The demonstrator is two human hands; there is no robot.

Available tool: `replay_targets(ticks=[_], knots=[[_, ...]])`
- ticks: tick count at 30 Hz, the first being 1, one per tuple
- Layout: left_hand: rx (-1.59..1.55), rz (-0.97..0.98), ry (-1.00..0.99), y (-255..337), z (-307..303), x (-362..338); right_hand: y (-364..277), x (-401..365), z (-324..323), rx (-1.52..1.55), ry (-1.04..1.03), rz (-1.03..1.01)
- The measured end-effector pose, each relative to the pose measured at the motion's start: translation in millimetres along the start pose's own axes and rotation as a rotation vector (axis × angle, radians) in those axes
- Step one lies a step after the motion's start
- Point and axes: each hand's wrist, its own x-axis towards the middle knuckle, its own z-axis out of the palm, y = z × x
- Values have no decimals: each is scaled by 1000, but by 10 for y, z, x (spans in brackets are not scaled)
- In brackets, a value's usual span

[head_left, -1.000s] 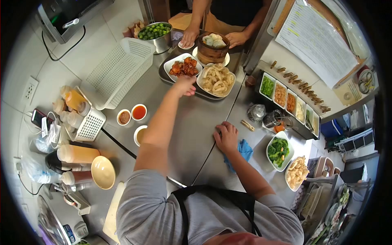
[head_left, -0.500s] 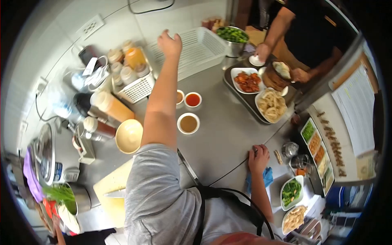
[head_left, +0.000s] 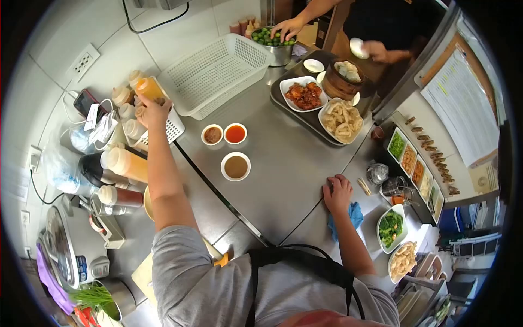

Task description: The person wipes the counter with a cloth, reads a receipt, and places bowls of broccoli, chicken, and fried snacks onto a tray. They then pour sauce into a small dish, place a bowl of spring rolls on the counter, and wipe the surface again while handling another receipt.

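Note:
My left hand reaches into the white basket of sauce bottles, its fingers closed around a squeeze bottle with brownish contents. Beside it stands an orange squeeze bottle. On the steel counter my right hand rests with its fingers apart, holding nothing, near a blue cloth that lies under the wrist. Between my hands stand a cup of brown sauce, a cup of red sauce and a cup of chunky brown sauce.
An empty white perforated basket lies by the wall. A dark tray carries fried chicken, chips and a bamboo steamer. Across the counter, a co-worker's hand touches green limes; the other holds a white cup.
My left hand has moved from above the empty basket leftward and down into the bottle basket. My right hand stays on the counter. The co-worker's one hand has moved to the limes.

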Motion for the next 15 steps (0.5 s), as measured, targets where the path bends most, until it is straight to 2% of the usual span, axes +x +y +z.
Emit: replay_targets(ticks=[5, 9, 12, 14, 15], knots=[[-138, 3, 124, -45, -86, 161, 14, -22, -26, 6, -7, -7], [-322, 327, 553, 317, -992, 20, -19, 84, -18, 112, 6, 65], [-496, 419, 468, 680, -1546, -333, -572, 504, -216, 335, 14, -208], [-703, 475, 209, 878, -1667, -629, -1185, 758, -539, 544, 20, -378], [-645, 509, 166, 1001, -1720, -854, -1438, 849, -669, 647, 31, -430]])
